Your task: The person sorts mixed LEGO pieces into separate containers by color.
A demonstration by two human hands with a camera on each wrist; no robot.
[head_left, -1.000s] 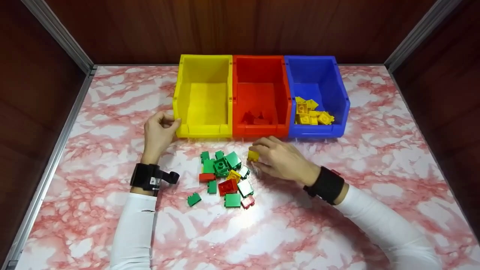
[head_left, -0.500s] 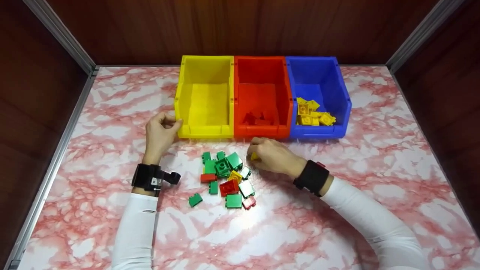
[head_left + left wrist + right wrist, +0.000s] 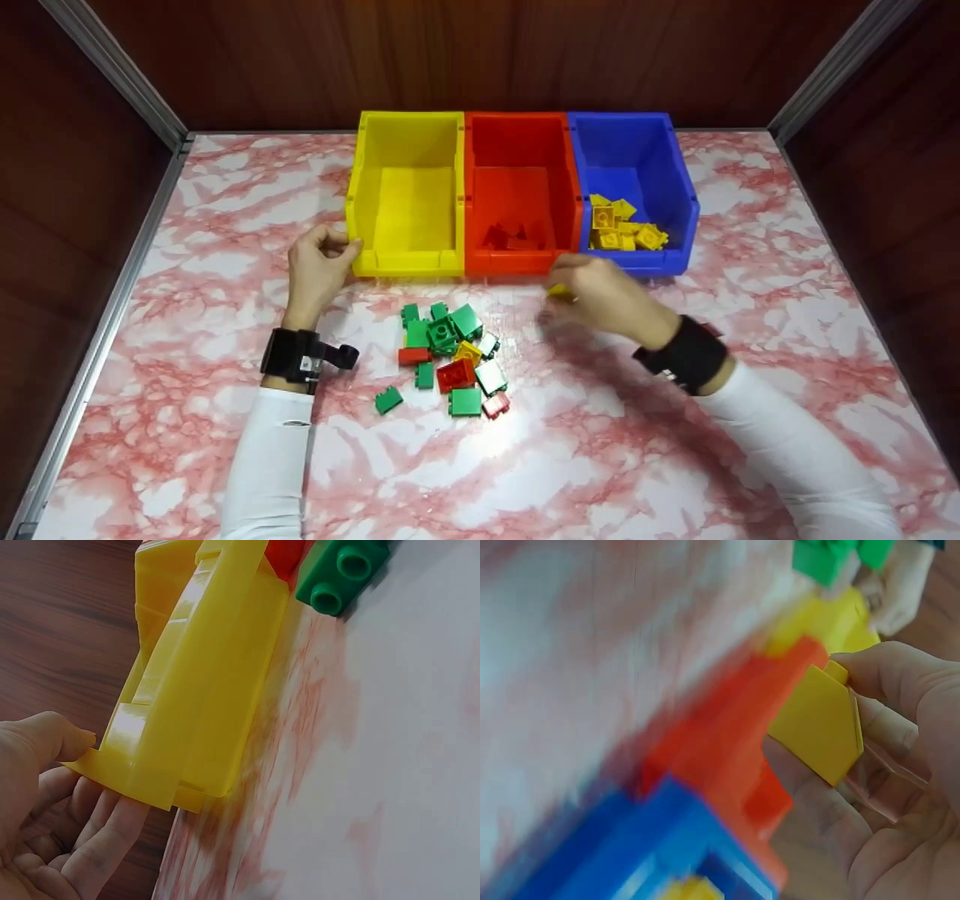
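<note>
My left hand [image 3: 321, 259] grips the front left edge of the yellow bin [image 3: 409, 264]. In the left wrist view the thumb lies on the rim of the bin and the fingers curl under it. My right hand [image 3: 604, 296], blurred, is in front of the red bin [image 3: 521, 264] and the blue bin [image 3: 634, 262]. It pinches a yellow toy brick [image 3: 817, 724] with a slanted side between thumb and fingers. Green bricks [image 3: 465, 321], red bricks [image 3: 456, 373] and a yellow brick [image 3: 469, 351] lie in a loose pile on the table between my hands.
Yellow bricks [image 3: 607, 217] lie in the blue bin, red bricks [image 3: 517, 240] in the red one. The three bins stand joined side by side on the marbled table [image 3: 225, 315]. A brown back wall [image 3: 420, 52] and side walls enclose the table.
My right hand has closed around a yellow brick at the pile's right edge and carried it right, towards the blue bin. My left hand stays on the yellow bin.
</note>
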